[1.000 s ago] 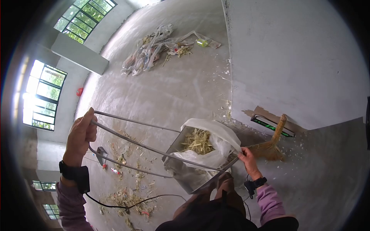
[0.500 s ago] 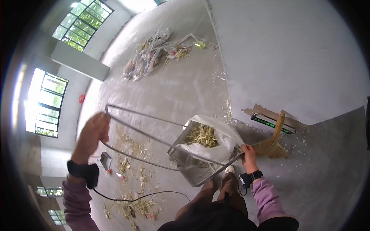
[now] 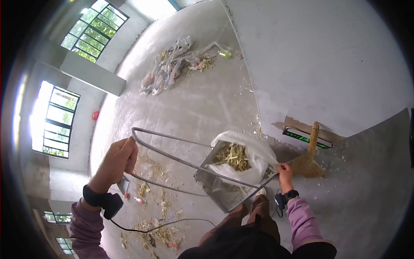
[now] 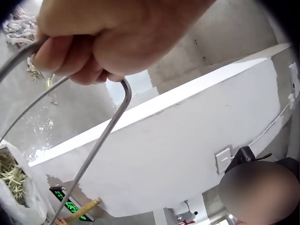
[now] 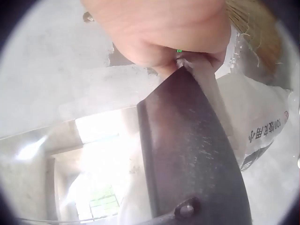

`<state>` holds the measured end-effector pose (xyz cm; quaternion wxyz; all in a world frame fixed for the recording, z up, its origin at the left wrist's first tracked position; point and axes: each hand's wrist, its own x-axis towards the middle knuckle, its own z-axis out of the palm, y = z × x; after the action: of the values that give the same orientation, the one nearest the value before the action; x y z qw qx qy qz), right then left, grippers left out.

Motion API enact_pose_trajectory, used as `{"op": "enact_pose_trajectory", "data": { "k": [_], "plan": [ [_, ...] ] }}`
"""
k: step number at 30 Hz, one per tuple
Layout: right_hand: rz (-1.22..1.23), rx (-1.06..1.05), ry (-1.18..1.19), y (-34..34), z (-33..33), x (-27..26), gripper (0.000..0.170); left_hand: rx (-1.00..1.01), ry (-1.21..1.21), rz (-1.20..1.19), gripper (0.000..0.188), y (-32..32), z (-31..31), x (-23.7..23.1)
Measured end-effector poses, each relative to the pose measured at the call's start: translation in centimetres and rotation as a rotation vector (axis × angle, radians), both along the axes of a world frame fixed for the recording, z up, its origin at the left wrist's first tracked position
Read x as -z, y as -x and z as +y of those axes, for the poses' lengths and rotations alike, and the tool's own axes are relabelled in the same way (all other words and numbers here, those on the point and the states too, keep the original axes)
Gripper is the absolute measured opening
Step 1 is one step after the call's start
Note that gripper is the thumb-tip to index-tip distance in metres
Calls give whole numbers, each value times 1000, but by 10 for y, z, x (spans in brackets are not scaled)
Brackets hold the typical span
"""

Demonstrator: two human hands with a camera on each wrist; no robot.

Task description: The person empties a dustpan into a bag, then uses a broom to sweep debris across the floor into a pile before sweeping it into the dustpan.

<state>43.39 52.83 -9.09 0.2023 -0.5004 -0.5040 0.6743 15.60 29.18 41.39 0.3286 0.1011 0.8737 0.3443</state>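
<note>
A grey metal dustpan (image 3: 224, 199) with a long bent-rod handle (image 3: 172, 156) hangs tilted in front of the person's legs. My left hand (image 3: 115, 163) grips the far end of this handle, fingers curled round the rod in the left wrist view. In the pan lies a white plastic bag (image 3: 264, 152), its mouth spread around a heap of straw (image 3: 235, 157). At the pan's near right corner my right hand (image 3: 284, 177) pinches the metal edge together with the bag's rim. Dark printed characters show on the bag (image 5: 265, 129) in the right wrist view.
A straw broom (image 3: 309, 166) leans by the wall beside a green-lit sign (image 3: 306, 138). Plastic bags and rubbish (image 3: 166, 71) lie farther off on the concrete floor. Scattered straw (image 3: 157, 231) covers the floor at the left. A dark cable (image 3: 168, 223) runs from the left wrist.
My left hand has moved right and down with the handle's end, nearer the pan. The pan and right hand have shifted slightly right; the right hand keeps its pinch.
</note>
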Motion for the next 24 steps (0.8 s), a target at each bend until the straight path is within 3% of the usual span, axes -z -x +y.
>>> {"op": "enact_pose_trajectory", "data": {
  "k": [2, 5, 8, 9, 10, 12, 15, 18, 20, 21, 24],
  "plan": [
    [15, -29, -14, -1, -2, -1, 13, -9, -32, 140, 37, -2, 12, -1],
    [52, -126, -104, -1, -6, -31, 12, -102, -137, 131, 36, -6, 17, -27],
    [38, -159, -89, -4, -16, -33, 13, 142, -124, 376, 39, 6, -28, -14],
    [25, -152, -64, -6, -20, -31, 13, 68, -51, 212, 41, 3, -28, -8],
    [29, -175, -93, -8, -23, -26, 14, 208, 46, 242, 42, -1, -28, 3],
    [33, -232, -155, -8, -26, -15, 14, -17, 48, 74, 41, -17, -6, 4],
    [16, -274, -162, -7, -25, -37, 13, -81, -58, 36, 39, -16, 9, -11],
    [52, -317, -197, -2, -33, -45, 13, -106, -59, 84, 39, -26, 1, -31],
    [54, -321, -228, 2, -33, -47, 12, -29, -33, 201, 39, -38, -13, -31],
    [33, -322, -237, 1, -35, -46, 12, 108, 55, 249, 40, -36, -22, -23],
    [38, -307, -193, -3, -39, -22, 11, -59, 28, -52, 41, -38, -17, -5]
  ]
}}
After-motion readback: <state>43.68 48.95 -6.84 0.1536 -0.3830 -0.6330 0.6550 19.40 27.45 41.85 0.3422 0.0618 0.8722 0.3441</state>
